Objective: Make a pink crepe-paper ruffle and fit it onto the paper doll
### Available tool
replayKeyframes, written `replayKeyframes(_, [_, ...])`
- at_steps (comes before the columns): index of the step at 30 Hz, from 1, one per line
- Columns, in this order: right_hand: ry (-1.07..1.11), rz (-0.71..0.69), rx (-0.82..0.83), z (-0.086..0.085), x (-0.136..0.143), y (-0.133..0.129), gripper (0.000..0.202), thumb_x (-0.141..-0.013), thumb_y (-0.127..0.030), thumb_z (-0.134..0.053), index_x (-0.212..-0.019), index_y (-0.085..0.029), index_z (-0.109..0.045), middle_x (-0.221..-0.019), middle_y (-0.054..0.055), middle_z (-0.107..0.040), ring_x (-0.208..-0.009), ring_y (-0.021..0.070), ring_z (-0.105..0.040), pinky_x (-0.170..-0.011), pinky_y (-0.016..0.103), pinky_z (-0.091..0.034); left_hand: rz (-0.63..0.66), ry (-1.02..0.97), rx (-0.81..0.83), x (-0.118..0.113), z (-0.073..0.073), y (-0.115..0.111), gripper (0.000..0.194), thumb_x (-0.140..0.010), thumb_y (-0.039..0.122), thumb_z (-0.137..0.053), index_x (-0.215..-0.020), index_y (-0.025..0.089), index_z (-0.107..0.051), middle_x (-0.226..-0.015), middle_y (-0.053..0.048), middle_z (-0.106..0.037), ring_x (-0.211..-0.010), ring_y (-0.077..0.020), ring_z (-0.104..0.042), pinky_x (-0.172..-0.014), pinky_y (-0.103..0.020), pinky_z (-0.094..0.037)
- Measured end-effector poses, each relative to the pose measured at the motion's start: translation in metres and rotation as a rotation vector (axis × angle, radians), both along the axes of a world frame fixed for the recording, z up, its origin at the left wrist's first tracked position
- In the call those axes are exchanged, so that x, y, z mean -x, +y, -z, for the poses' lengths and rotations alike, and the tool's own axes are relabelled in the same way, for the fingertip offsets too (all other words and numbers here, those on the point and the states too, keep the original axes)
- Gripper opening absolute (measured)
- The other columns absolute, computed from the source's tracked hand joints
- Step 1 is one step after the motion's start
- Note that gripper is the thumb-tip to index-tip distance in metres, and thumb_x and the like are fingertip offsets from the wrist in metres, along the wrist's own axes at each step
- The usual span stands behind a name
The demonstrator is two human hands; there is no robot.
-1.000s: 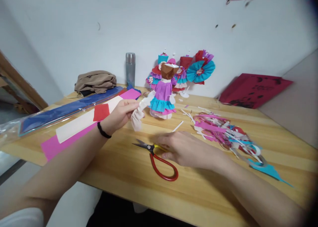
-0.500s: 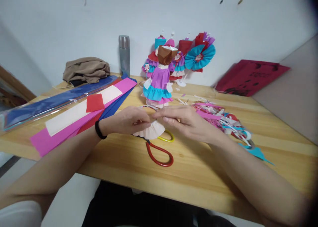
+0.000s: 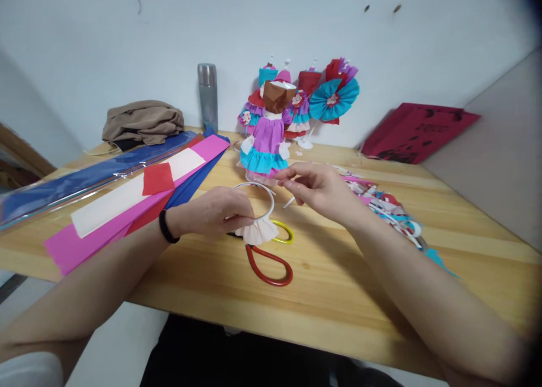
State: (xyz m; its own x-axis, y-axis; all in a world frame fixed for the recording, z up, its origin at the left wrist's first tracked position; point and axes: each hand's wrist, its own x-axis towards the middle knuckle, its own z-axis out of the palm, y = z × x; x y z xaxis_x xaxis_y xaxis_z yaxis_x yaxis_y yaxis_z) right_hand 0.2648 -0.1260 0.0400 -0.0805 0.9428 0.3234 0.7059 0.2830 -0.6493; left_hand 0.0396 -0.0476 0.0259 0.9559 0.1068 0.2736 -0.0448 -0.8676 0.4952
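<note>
The left hand [image 3: 222, 209] has its fingers clamped on 1 cream, ruffled, paper-like strip [image 3: 259, 232], over the scissors with red and yellow handles [image 3: 273, 284]. The right hand's [image 3: 319, 189] fingers sit close together; grip unclear. The strip seems light, soft, tearable: best pinched at its gathered edge, beside the thin white curved band [image 3: 272, 203].

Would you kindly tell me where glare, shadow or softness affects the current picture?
In the head view, bright glare streaks on the clear plastic packaging; also in the head view, a soft shadow on the table below the right hand and forearm; in the head view again, darkened right-hand corners, and lettering on the magenta sheet too soft to read surely.
</note>
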Motion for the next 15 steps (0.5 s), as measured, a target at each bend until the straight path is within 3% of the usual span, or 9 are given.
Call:
replayKeyframes(3, [0.058, -0.03, 0.142, 0.001, 0.0, 0.002, 0.029, -0.082, -0.04, -0.059, -0.094, -0.016, -0.072, -0.071, 0.002, -0.065, -0.057, 0.0131, -0.054, -0.054, 0.027, -0.043, 0.01, -0.004, -0.01, -0.001, 0.003, 0.0, 0.029, -0.092, 0.025, -0.047, -0.065, 0.018, -0.053, -0.064, -0.004, -0.057, -0.063, -0.0154, -0.047, -0.068, -0.029, -0.036])
replayKeyframes(10, [0.114, -0.132, 0.293, 0.002, 0.001, 0.002, 0.028, -0.08, -0.042, -0.058, -0.063, -0.019, -0.057, -0.054, -0.002, -0.052, -0.051, 0.0115, -0.049, -0.051, 0.026, -0.038, 0.022, -0.005, 0.074, -0.001, -0.003, -0.005, 0.028, -0.091, 0.024, -0.049, -0.065, 0.018, -0.056, -0.064, -0.003, -0.057, -0.065, -0.0157, -0.049, -0.07, -0.029, -0.039])
replayKeyframes(15, [0.045, -0.04, 0.198, 0.005, -0.009, 0.008, 0.026, -0.081, -0.037, -0.053, -0.062, -0.019, -0.053, -0.051, -0.003, -0.048, -0.049, 0.0099, -0.043, -0.05, 0.025, -0.031, 0.045, -0.042, 0.474, 0.008, -0.014, -0.006, 0.029, -0.09, 0.04, -0.057, -0.077, 0.016, -0.069, -0.079, -0.01, -0.068, -0.075, -0.0199, -0.061, -0.072, -0.031, -0.047])
